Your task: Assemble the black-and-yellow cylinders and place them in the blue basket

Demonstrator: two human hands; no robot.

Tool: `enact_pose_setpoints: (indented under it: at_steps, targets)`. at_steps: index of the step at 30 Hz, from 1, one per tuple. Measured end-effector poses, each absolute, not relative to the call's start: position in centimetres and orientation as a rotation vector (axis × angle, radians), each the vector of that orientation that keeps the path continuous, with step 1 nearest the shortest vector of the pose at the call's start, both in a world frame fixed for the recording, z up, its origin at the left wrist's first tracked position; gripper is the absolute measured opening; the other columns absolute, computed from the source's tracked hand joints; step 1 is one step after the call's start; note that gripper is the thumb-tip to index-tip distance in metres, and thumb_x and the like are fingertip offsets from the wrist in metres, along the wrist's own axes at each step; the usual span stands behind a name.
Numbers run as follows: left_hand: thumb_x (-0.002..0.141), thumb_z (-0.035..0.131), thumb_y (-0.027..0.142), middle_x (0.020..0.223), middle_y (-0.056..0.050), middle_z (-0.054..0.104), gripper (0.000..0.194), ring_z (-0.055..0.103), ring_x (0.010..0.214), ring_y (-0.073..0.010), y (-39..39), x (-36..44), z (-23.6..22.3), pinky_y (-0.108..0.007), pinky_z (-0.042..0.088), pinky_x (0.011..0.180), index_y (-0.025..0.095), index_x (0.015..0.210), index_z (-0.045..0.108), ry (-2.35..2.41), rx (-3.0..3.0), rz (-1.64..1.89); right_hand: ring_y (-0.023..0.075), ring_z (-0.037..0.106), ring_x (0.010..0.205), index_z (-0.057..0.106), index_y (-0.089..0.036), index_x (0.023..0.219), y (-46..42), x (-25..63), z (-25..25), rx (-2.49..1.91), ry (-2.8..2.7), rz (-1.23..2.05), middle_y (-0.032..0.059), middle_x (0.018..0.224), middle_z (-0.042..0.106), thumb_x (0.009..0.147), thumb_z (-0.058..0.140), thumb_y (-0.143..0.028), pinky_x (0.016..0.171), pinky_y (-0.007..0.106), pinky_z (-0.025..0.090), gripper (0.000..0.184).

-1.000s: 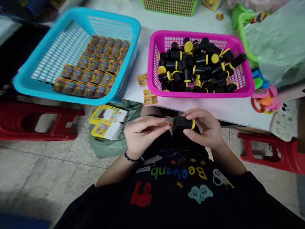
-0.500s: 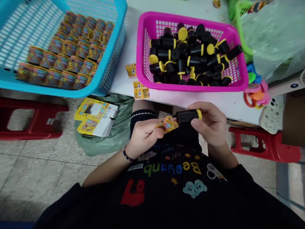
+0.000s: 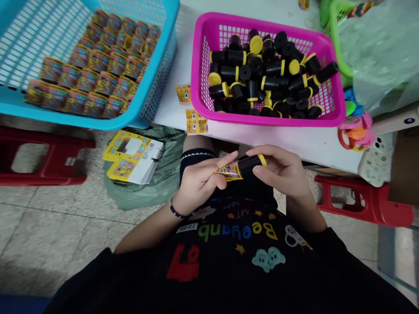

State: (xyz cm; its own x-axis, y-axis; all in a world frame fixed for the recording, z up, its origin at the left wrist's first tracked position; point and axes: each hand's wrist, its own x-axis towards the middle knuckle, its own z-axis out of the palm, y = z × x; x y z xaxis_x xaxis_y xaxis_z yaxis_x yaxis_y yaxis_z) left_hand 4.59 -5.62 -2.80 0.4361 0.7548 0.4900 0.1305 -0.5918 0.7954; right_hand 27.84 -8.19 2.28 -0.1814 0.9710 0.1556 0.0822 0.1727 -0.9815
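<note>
left hand [image 3: 199, 183]: grasping, thumb and fingertips pinched on a folded yellow card [image 3: 227, 171]
right hand [image 3: 278, 168]: grasping, fingers curled round a black tube [image 3: 248, 165], not released
tube position: held level over the lap, between both hands, yellow band [image 3: 262, 160] at the end in the right hand
in hand: card end pressed to the tube's open end, touching; cannot tell how far in it sits
lap side: bracelet [image 3: 175, 211] on left wrist, black shirt [image 3: 229, 261] below
floor: card stack [image 3: 131, 157] on a green sack [image 3: 140, 192], red stools [image 3: 46, 157] [image 3: 366, 200] either side
table edge: small cards [image 3: 196, 126] beside pink basket
pink basket [image 3: 195, 56]: heaped loose tubes [image 3: 258, 74], some with yellow caps
blue basket [image 3: 157, 87]: printed packs [image 3: 94, 74] in tidy rows
far right: phone [image 3: 376, 161], toy [image 3: 355, 133], plastic bag [image 3: 376, 48], green basket [image 3: 337, 26]
</note>
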Motion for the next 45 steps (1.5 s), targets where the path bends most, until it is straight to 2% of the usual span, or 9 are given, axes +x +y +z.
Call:
enact_pose_setpoints:
  at_steps: [4, 15, 20, 25, 27, 34, 40, 43, 45]
  targets:
    - [0.106, 0.052, 0.059, 0.103, -0.008, 0.081, 0.054, 0.077, 0.090, -0.0145, -5.4, 4.9, -3.0, -0.020, 0.061, 0.084, 0.026, 0.144, 0.071, 0.684, 1.937, 1.132, 0.0109, 0.067, 0.079, 0.080, -0.025, 0.115, -8.2, 28.2, 2.2, -1.094, -1.529, 1.207, 0.0013, 0.095, 0.074, 0.093, 0.079, -0.041, 0.073, 0.023, 0.060, 0.028]
    - [0.103, 0.055, 0.063, 0.106, -0.009, 0.082, 0.055, 0.079, 0.093, -0.0181, -5.4, 4.8, -2.8, -0.025, 0.063, 0.083, 0.028, 0.143, 0.072, 0.629, 1.827, 1.171, 0.0110, 0.068, 0.080, 0.079, -0.027, 0.124, -7.9, 28.1, 1.4, -1.022, -1.629, 1.163, 0.0009, 0.097, 0.076, 0.095, 0.077, -0.043, 0.074, 0.025, 0.059, 0.033]
    - [0.102, 0.070, 0.048, 0.109, -0.008, 0.084, 0.041, 0.079, 0.090, -0.0161, -5.3, 4.8, -1.9, -0.022, 0.063, 0.084, 0.025, 0.135, 0.078, 0.680, 1.901, 1.079, 0.0114, 0.069, 0.081, 0.077, -0.032, 0.130, -7.8, 28.3, 1.1, -0.971, -1.710, 1.102, 0.0006, 0.096, 0.076, 0.093, 0.081, -0.040, 0.074, 0.026, 0.059, 0.039]
    - [0.098, 0.075, 0.035, 0.112, -0.008, 0.084, 0.050, 0.077, 0.083, -0.0139, -5.5, 4.7, -1.8, -0.018, 0.060, 0.081, 0.017, 0.145, 0.070, 0.723, 1.866, 0.969, 0.0149, 0.074, 0.104, 0.076, -0.035, 0.134, -7.7, 28.4, 1.1, -1.030, -1.800, 0.984, 0.0033, 0.118, 0.077, 0.092, 0.082, -0.038, 0.091, 0.029, 0.063, 0.042]
    - [0.096, 0.076, 0.032, 0.113, -0.009, 0.084, 0.056, 0.078, 0.085, -0.0136, -5.6, 4.6, -1.7, -0.017, 0.061, 0.083, 0.016, 0.149, 0.066, 0.725, 1.854, 0.943, 0.0139, 0.074, 0.100, 0.076, -0.034, 0.133, -7.7, 28.3, 0.8, -1.025, -1.771, 1.022, 0.0027, 0.113, 0.077, 0.091, 0.083, -0.040, 0.089, 0.028, 0.063, 0.043]
    - [0.095, 0.079, 0.023, 0.121, -0.005, 0.082, 0.069, 0.081, 0.100, -0.0152, -6.0, 4.9, -1.6, -0.021, 0.063, 0.096, 0.026, 0.159, 0.055, 0.760, 2.085, 1.006, 0.0147, 0.076, 0.084, 0.083, -0.022, 0.109, -7.8, 27.7, -0.5, -1.128, -1.531, 1.293, 0.0038, 0.097, 0.081, 0.072, 0.096, -0.049, 0.078, 0.029, 0.065, 0.047]
    - [0.101, 0.071, 0.022, 0.130, -0.007, 0.080, 0.059, 0.080, 0.108, -0.0173, -6.5, 5.6, -2.1, -0.027, 0.063, 0.105, 0.024, 0.158, 0.055, 0.921, 2.353, 1.066, 0.0129, 0.069, 0.067, 0.082, -0.018, 0.094, -7.8, 26.7, -1.6, -1.374, -1.499, 1.059, 0.0026, 0.080, 0.079, 0.074, 0.090, -0.064, 0.066, 0.028, 0.059, 0.051]
    - [0.100, 0.075, 0.030, 0.128, -0.006, 0.080, 0.061, 0.080, 0.108, -0.0181, -6.2, 5.8, -2.6, -0.028, 0.063, 0.106, 0.025, 0.157, 0.055, 0.999, 2.225, 1.056, 0.0167, 0.075, 0.079, 0.081, -0.022, 0.113, -7.7, 27.1, -2.0, -1.290, -1.670, 0.894, 0.0054, 0.098, 0.082, 0.080, 0.082, -0.070, 0.078, 0.033, 0.065, 0.058]
    - [0.097, 0.078, 0.038, 0.123, -0.007, 0.081, 0.078, 0.080, 0.105, -0.0179, -5.9, 6.1, -3.0, -0.028, 0.064, 0.103, 0.025, 0.165, 0.043, 0.971, 1.984, 1.083, 0.0223, 0.077, 0.101, 0.073, -0.027, 0.132, -7.7, 27.5, -2.0, -1.174, -1.791, 0.744, 0.0083, 0.120, 0.080, 0.079, 0.082, -0.071, 0.094, 0.040, 0.066, 0.069]
